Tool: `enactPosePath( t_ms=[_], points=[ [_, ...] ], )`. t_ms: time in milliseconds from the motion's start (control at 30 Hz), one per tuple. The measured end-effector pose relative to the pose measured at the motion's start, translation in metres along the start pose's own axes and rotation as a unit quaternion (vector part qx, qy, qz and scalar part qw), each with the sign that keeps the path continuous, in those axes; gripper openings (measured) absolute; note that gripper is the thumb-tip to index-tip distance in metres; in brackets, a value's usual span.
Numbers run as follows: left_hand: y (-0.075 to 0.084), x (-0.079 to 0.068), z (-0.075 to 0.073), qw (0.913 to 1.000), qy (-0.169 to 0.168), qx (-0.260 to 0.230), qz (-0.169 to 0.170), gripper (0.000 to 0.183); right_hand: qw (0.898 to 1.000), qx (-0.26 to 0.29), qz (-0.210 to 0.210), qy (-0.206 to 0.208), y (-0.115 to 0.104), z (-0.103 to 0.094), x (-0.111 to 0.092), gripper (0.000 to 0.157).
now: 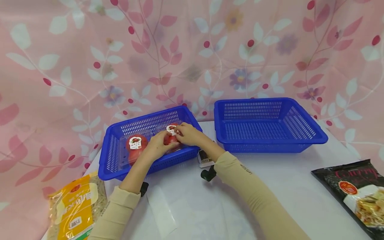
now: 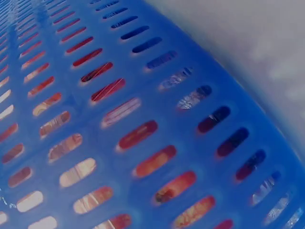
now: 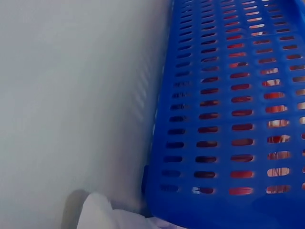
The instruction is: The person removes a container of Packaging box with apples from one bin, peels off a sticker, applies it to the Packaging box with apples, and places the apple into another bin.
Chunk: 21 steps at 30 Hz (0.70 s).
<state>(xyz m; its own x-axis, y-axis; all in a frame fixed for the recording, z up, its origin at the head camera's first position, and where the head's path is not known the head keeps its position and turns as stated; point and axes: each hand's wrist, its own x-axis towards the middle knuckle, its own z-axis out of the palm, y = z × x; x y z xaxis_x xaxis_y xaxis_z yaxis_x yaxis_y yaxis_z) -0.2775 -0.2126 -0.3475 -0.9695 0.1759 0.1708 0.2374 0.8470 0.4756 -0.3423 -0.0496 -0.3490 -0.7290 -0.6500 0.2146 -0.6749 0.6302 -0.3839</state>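
Inside the left blue basket [image 1: 180, 157] lie two clear packs of red tomatoes with white labels. My left hand [image 1: 157, 145] grips the near left side of the right-hand tomato pack [image 1: 170, 140]. On its right side, my right hand [image 1: 190, 134] bends its fingers over the pack beside the label. The other tomato pack [image 1: 136, 155] sits to the left, partly behind my left forearm. Both wrist views look at the slotted basket wall [image 2: 90, 114] [image 3: 224, 105], with red showing through the slots; neither hand appears there.
A second blue basket [image 1: 267, 146] stands to the right. A yellow bag [image 1: 75, 210] lies front left and a black curry packet [image 1: 357, 193] front right. Under my right wrist is a small dark-and-white package [image 1: 205, 159]. A white strip [image 1: 160, 210] lies between my arms.
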Motion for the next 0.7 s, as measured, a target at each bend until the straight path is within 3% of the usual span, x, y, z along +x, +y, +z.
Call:
enactPosePath(
  t_ms=[100,333,533,700],
  points=[
    [0.0,0.002,0.0,0.9999,-0.003,0.009,-0.004,0.051,1.0,-0.007,-0.014,0.0,0.0,-0.001,0.0,0.026],
    [-0.004,0.012,-0.005,0.9991,0.014,0.022,0.033,0.042,0.997,-0.008,-0.051,0.053,-0.001,-0.006,0.005,0.019],
    [-0.008,0.011,-0.002,0.9994,0.011,0.033,-0.001,0.038,0.996,-0.011,-0.069,0.063,-0.001,-0.002,0.003,0.018],
    [-0.011,0.007,0.001,0.9975,0.044,0.054,-0.014,0.033,0.991,0.009,-0.087,0.105,0.006,-0.003,-0.011,0.019]
  ],
)
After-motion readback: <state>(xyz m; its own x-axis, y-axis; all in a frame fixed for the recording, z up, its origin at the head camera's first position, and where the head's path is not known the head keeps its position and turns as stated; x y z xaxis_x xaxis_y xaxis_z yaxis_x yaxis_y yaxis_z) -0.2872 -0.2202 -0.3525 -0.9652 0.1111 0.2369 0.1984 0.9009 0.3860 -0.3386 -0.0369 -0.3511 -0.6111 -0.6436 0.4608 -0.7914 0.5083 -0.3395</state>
